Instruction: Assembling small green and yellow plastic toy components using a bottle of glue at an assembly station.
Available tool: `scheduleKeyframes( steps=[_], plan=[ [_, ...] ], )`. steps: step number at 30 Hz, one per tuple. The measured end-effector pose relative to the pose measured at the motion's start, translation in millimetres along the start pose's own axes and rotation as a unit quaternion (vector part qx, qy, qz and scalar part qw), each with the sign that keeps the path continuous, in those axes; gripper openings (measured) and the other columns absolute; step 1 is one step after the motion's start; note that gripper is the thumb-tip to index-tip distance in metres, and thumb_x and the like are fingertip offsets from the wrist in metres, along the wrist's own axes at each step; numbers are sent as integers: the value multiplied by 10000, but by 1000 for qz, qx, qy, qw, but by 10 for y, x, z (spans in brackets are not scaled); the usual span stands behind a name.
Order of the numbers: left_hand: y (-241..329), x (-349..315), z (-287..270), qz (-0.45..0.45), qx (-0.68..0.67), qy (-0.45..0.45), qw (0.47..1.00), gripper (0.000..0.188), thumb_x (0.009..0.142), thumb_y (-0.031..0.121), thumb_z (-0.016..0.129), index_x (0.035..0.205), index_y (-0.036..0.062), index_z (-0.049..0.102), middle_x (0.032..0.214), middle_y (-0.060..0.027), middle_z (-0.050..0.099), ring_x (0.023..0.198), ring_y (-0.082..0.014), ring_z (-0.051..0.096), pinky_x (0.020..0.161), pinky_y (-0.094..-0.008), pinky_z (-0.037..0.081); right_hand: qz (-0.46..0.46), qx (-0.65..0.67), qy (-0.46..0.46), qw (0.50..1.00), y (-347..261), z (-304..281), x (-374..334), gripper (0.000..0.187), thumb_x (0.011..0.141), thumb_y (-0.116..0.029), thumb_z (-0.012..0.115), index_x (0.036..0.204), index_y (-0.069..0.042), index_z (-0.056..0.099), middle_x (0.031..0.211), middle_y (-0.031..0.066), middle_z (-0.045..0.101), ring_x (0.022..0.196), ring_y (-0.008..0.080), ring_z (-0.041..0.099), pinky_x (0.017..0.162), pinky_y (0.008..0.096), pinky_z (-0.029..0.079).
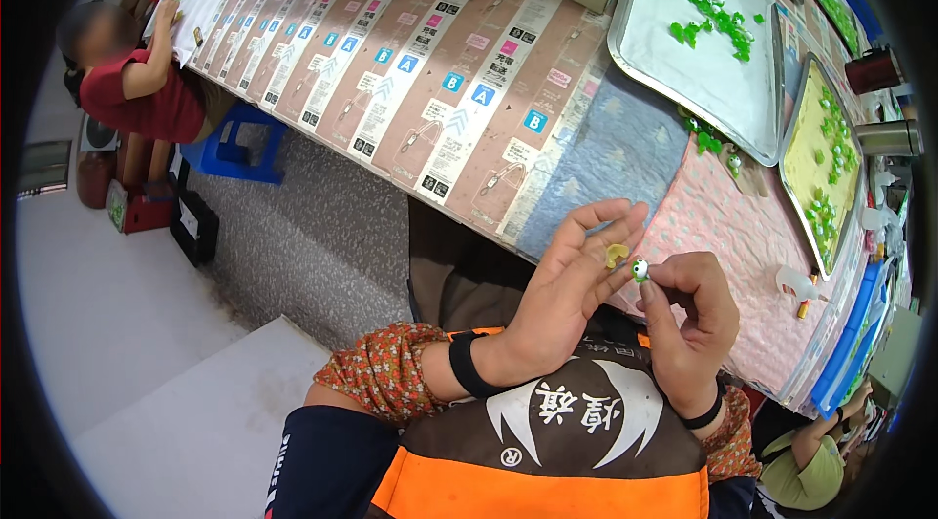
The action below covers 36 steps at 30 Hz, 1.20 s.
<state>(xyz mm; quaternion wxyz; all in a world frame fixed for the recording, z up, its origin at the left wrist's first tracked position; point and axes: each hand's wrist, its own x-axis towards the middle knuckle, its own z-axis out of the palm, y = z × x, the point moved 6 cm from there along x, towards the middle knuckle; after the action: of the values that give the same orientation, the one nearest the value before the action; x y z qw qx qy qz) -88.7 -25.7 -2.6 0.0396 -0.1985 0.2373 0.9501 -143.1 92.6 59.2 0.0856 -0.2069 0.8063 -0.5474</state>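
Note:
My right hand (692, 319) is closed in a pinch on a small green-and-white figurine (640, 270) with dark eye spots. Beside it, my left hand (562, 299) is half unfolded, its upper fingers stretched out. A small curved yellow piece (616, 255) is held at those fingers. The lower fingertips of the left hand come close to the figurine; whether they touch it I cannot tell. Both hands are above my lap, at the near edge of the table. Under the nearby tray's edge, more green-and-white figurines (734, 163) lie on a pink cloth (728, 226).
A metal tray (625, 55) with green pieces (708, 6) stands at the back right. Beyond it is a yellow-lined tray (796, 143) of green pieces. A white bottle (796, 282) lies at the right. At the far left a person in red (122, 84) sits by a blue stool (237, 143).

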Motion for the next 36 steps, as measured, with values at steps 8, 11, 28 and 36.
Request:
scheduleKeyframes(
  steps=[8, 11, 28, 36],
  plan=[
    [-10, -7, 13, 16, -3, -15, 1000, 406, 1052, 85, 342, 1457, 106, 319, 1581, -158, 313, 1431, -205, 361, 1113, -335, 380, -139, -114, -8, 984, -118, 137, 5, 234, 736, 133, 685, 918, 10, 604, 834, 159, 602, 704, 270, 612, 561, 328, 477],
    [-16, -13, 21, 10, -7, -20, 1000, 409, 1051, 75, 332, 1458, 105, 314, 1582, -163, 307, 1420, -199, 373, 1101, -329, 395, -156, -133, -3, 979, -107, 166, -6, 242, 733, 131, 691, 920, 7, 601, 833, 168, 609, 706, 288, 615, 555, 343, 477],
    [-22, -5, 28, 8, -7, -32, 999, 420, 1051, 71, 368, 1462, 102, 289, 1559, -201, 333, 1362, -200, 438, 1073, -339, 432, -151, -150, 2, 977, -96, 168, 2, 237, 734, 123, 699, 913, 8, 594, 829, 174, 608, 680, 296, 610, 538, 355, 468],
    [-5, 0, 46, 9, -6, -21, 1000, 419, 1049, 42, 363, 1453, 115, 283, 1531, -183, 403, 1131, -112, 569, 928, -256, 483, -166, -148, -2, 975, -115, 173, 4, 243, 729, 125, 710, 911, 10, 597, 835, 183, 616, 705, 300, 634, 551, 345, 491]
  ],
)
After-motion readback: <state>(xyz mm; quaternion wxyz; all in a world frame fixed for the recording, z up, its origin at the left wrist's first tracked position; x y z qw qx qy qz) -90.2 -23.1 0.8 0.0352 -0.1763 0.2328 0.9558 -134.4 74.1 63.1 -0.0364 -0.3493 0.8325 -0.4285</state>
